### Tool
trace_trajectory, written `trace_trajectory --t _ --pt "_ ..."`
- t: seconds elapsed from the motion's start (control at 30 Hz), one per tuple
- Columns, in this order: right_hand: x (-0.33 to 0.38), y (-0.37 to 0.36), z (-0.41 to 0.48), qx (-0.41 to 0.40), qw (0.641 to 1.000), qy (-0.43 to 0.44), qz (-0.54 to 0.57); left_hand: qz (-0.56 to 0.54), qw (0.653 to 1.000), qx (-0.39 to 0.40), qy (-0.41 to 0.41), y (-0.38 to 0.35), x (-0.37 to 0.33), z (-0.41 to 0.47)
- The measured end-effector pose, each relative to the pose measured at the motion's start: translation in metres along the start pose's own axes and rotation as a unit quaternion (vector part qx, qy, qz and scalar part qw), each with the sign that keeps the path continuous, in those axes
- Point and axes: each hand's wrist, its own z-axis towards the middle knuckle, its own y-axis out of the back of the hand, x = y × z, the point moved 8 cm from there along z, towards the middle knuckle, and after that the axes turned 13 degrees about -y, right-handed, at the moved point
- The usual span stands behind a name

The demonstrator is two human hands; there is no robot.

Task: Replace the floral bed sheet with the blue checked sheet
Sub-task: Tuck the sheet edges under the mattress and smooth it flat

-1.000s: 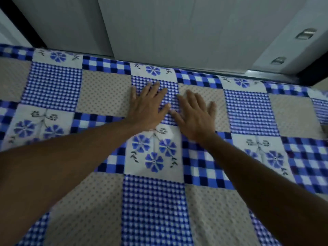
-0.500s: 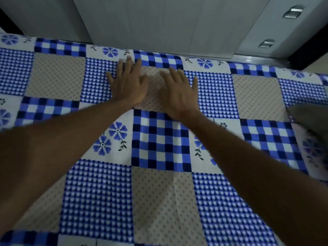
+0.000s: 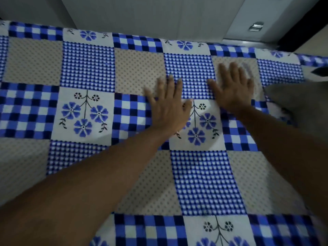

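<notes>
Both my hands lie flat, palms down, on the blue checked sheet (image 3: 85, 68), which covers the bed across nearly the whole frame. My left hand (image 3: 168, 107), fingers straight and spread, rests at centre. My right hand (image 3: 234, 91), also straight-fingered and gripping nothing, rests just right of it. A grey uncovered patch (image 3: 300, 100) shows at the right edge. Pale cupboard doors (image 3: 142, 15) fill the top.

There was one blue checked sheet (image 3: 88, 68). Two hands rested flat on that sheet: one left hand (image 3: 168, 107) and one right hand (image 3: 234, 89). Beyond the sheet's far edge, one metal handle (image 3: 255, 26) was wholly in view.
</notes>
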Motion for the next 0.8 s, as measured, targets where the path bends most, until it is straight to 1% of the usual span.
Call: trace_trajectory --t 0.07,0.1,0.17,0.23,0.3,0.37,0.43,0.5,0.6,0.7,0.77,0.8 --pt "-0.020 0.008 0.008 0.014 0.999 -0.051 0.014 -0.012 0.999 0.010 -0.052 -0.004 -0.040 -0.005" --pt "-0.020 0.013 0.004 0.004 0.998 -0.062 0.024 -0.017 0.997 0.010 -0.072 -0.003 -0.052 -0.010" --pt "0.002 0.022 -0.019 -0.038 0.998 -0.037 0.045 -0.023 0.996 -0.013 -0.081 0.007 -0.057 -0.025" --pt "0.041 0.022 -0.066 -0.047 0.996 0.034 0.069 -0.018 0.998 -0.044 -0.047 0.019 -0.038 -0.044" --pt "0.076 0.006 -0.126 -0.014 0.990 0.114 0.081 -0.001 0.998 -0.063 0.021 0.026 -0.001 -0.069" --pt "0.091 -0.016 -0.177 0.027 0.984 0.164 0.072 0.007 0.995 -0.041 0.092 0.024 0.042 -0.100" --pt "0.075 -0.030 -0.199 0.022 0.983 0.180 0.041 0.002 0.991 0.007 0.135 0.014 0.064 -0.131" --pt "0.034 -0.032 -0.188 0.014 0.989 0.142 0.039 0.026 0.992 0.034 0.118 0.006 0.055 -0.150" --pt "-0.041 -0.027 -0.154 0.022 0.998 0.041 0.044 0.038 0.997 0.035 0.059 -0.006 0.008 -0.153" --pt "-0.109 -0.021 -0.131 0.019 0.997 -0.041 0.069 0.009 0.999 0.034 -0.028 -0.022 -0.061 -0.151" --pt "-0.136 -0.017 -0.130 0.024 0.992 -0.093 0.084 0.005 0.995 0.038 -0.097 -0.027 -0.108 -0.162" --pt "-0.140 -0.012 -0.135 0.014 0.990 -0.112 0.086 -0.001 0.992 0.043 -0.123 -0.028 -0.125 -0.170"
